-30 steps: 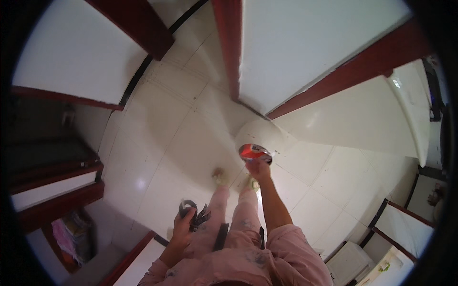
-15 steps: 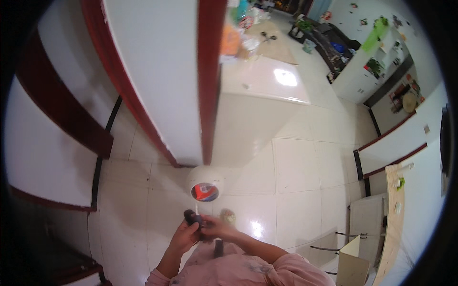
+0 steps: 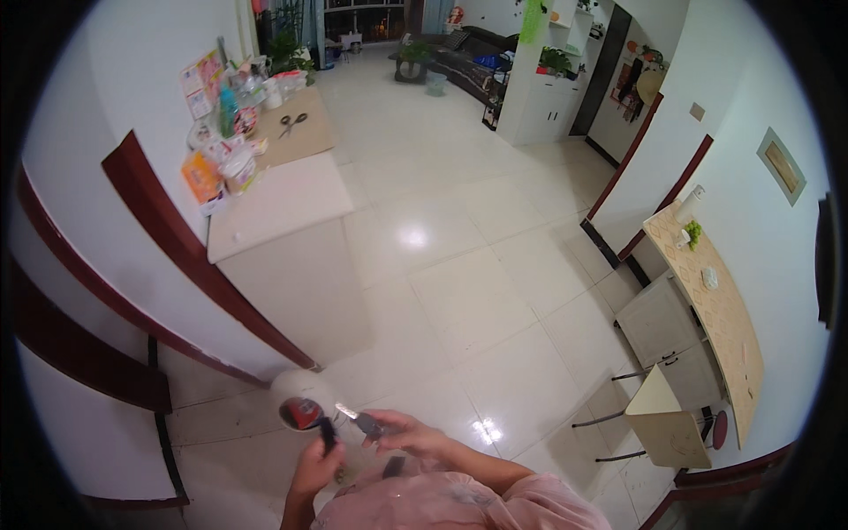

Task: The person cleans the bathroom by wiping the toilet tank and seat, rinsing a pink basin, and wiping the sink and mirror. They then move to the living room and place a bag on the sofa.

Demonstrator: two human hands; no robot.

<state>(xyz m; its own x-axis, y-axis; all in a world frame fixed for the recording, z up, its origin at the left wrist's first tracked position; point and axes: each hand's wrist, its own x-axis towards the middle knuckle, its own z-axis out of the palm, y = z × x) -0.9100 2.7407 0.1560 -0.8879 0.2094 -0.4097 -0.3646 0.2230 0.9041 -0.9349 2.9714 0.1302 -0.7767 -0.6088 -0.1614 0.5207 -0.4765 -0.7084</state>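
My left hand [image 3: 314, 468] is closed round a slim black piece [image 3: 329, 435] that points upward. Just to its right, my right hand [image 3: 413, 438] grips a small dark-handled tool [image 3: 368, 427] with a bright, narrow, blade-like tip [image 3: 347, 411]; its exact kind is too blurred to tell. The tool and the black piece are apart. Beyond both hands stands a rounded white bin [image 3: 305, 386] with an oval opening, in which something red and dark shows.
At left, a white counter [image 3: 287, 201] carries scissors [image 3: 291, 122], an orange packet [image 3: 201, 179] and bottles. Dark-red-trimmed walls [image 3: 190, 243] border the left side. On the right are a folding chair [image 3: 664, 424] and a wooden-topped cabinet [image 3: 707, 291]. A sofa [image 3: 473, 66] stands far back.
My hands have drawn apart, the right one moving right with the tool and the left one keeping the black piece. The view has tilted up and turned right, bringing more room into sight.
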